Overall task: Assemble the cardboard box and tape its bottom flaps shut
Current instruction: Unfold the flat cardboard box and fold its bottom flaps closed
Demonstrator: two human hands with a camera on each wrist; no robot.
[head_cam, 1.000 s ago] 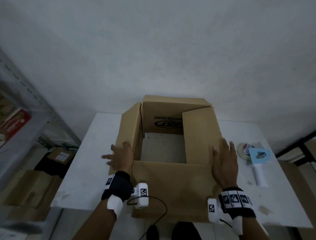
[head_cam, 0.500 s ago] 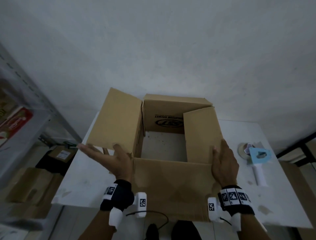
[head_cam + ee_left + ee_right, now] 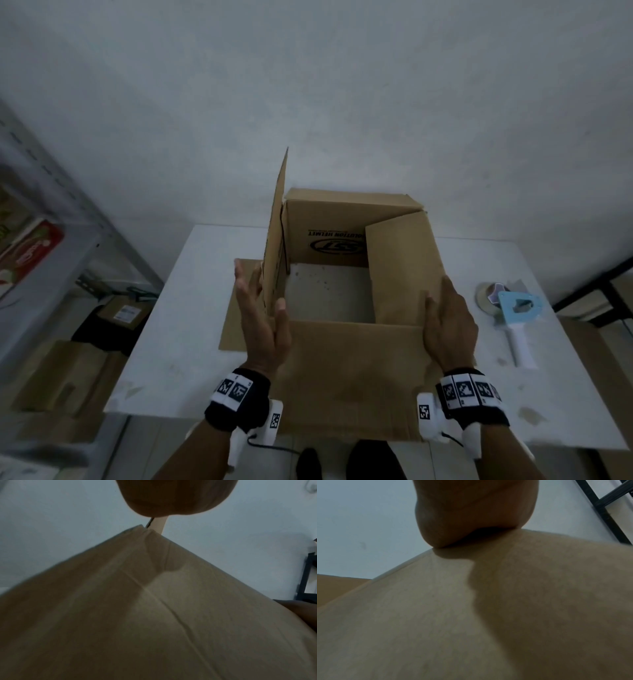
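Head view, near edge first: the near flap (image 3: pixel 349 370) of the cardboard box (image 3: pixel 346 219) lies folded out toward the person, over the edge of the white table (image 3: pixel 205 260). Both wrists hover above it. The box sits mid-table, bottom end up and open, table surface visible through it.

Left hand (image 3: pixel 263 329) — fingers straight, palm facing right, flat against the outer face of the left flap (image 3: pixel 275 233). Nothing gripped; the thumb lies on the inner side near the hinge. That flap stands nearly upright, its long axis running away from the person, the opening directly to the hand's right.

Right hand (image 3: pixel 448 329) — open and flat, palm down on the right flap (image 3: pixel 404 267), which tilts inward over the opening. No curl around the edge that I can see.

Judgement: the left flap must swing rightward and down into the opening to meet its partner, and the left hand is already behind it to push. The far flap seems folded out of the way; the angle leaves that unclear.

Beyond the right hand, apart from the box: a tape dispenser (image 3: pixel 513 315), blue head, white handle, lying untouched.

Wrist views show only blurred cardboard and a palm heel.
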